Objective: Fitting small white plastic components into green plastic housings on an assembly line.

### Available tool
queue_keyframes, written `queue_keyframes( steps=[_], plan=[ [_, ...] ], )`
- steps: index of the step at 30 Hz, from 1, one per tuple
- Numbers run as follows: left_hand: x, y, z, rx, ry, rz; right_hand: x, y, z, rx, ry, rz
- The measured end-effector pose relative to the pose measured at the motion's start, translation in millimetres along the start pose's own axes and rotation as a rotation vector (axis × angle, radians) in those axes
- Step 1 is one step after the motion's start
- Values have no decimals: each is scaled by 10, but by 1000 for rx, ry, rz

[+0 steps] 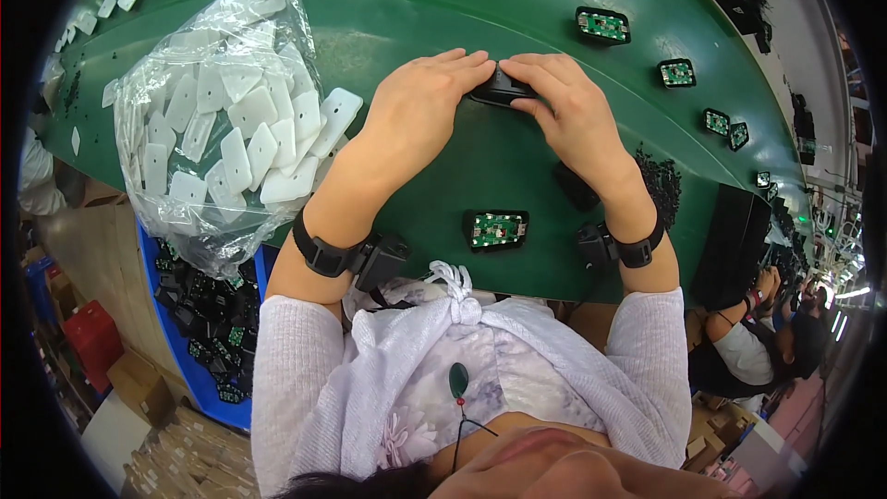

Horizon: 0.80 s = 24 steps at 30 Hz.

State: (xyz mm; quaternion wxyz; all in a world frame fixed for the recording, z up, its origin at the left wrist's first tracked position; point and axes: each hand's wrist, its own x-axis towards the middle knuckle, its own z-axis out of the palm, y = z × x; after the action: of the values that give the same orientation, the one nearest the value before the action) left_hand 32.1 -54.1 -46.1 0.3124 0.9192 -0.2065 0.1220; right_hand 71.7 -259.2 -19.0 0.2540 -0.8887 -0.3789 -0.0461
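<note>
A small black plastic case lies on the green work surface, with both my hands on it. The fingertips of my left hand press on its left end, fingers close together. My right hand grips the other end, with the thumb on the near side and fingers over the top. My fingers hide part of the case. Between my forearms, near the front edge, rests an open black case with a green circuit board. A dark object sits partly hidden beneath my right wrist.
Left stands a clear plastic bag of white covers. Below it, a blue bin holds many black cases. Several circuit-board cases are spread along the right. A pile of small black parts and a black box lie right; a co-worker sits beyond.
</note>
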Motion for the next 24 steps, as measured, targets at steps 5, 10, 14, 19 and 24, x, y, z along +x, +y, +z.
queue_keyframes(
  steps=[5, 10, 14, 19, 24],
  plan=[
    [-19, 0, -33, 102, -36, -1, -32, -37, 94, -131, 61, -51],
    [-56, 57, -16, 206, -73, -3, -68, 10, 148, -189, 94, -87],
    [-95, 110, 45, 318, -22, 74, -52, 12, 107, -98, 61, -41],
    [-12, 172, 253, 457, 116, 65, 96, 90, -59, 199, -52, 170],
    [44, 62, 205, -209, 204, -167, 188, 99, -154, 926, -31, 466]
  ],
)
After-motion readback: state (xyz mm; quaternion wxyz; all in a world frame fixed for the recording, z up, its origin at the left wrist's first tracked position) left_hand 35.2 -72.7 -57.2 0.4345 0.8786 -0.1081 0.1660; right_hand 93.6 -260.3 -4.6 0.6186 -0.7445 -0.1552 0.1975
